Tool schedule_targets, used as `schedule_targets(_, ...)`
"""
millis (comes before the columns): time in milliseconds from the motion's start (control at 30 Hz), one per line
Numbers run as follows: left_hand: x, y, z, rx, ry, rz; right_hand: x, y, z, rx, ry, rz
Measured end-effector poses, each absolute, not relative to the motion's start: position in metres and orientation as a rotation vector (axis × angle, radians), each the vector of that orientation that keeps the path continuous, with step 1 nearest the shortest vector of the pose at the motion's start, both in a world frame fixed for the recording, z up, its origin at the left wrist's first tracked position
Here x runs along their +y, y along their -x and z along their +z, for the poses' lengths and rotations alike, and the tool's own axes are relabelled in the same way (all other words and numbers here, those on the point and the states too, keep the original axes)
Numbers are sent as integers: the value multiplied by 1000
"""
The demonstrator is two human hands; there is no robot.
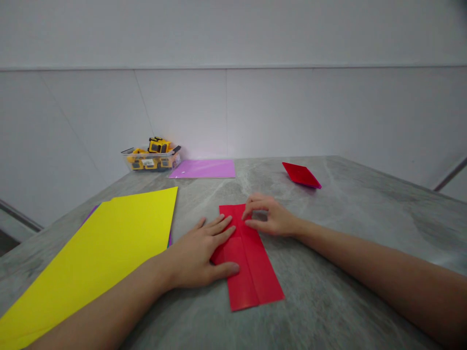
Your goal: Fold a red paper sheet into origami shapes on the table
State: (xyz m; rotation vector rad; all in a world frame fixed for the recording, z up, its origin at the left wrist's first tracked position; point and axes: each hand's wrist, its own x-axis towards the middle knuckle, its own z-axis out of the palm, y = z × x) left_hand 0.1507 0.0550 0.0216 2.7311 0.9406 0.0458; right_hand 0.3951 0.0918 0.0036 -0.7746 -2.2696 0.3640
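A red sheet of paper (255, 272) lies folded lengthwise on the grey table (346, 228), with a crease down its middle. My left hand (204, 250) rests flat on its left half, fingers stretched out and thumb on the paper. My right hand (272, 218) is at the sheet's far right corner, its fingers curled and pinched together on the paper's edge there.
A large yellow sheet (105, 248) lies at the left over a purple one. A pink sheet (204, 168) and a clear box of yellow toy vehicles (153, 155) sit by the white wall. A folded red paper (301, 175) lies at the far right.
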Motion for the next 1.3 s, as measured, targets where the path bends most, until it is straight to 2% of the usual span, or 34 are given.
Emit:
schedule_targets(100,56,-149,22,965,-2732,37,73,-383,9,-2440,464,595)
schedule_targets(200,56,-149,24,947,-2730,12,61,-374,11,-2585,351,730)
schedule_targets(800,55,-148,25,937,-2715,-19,74,-379,13,-2668,571,739)
schedule_targets(1300,55,-148,25,906,-2717,-11,90,-374,10,-2439,930,869)
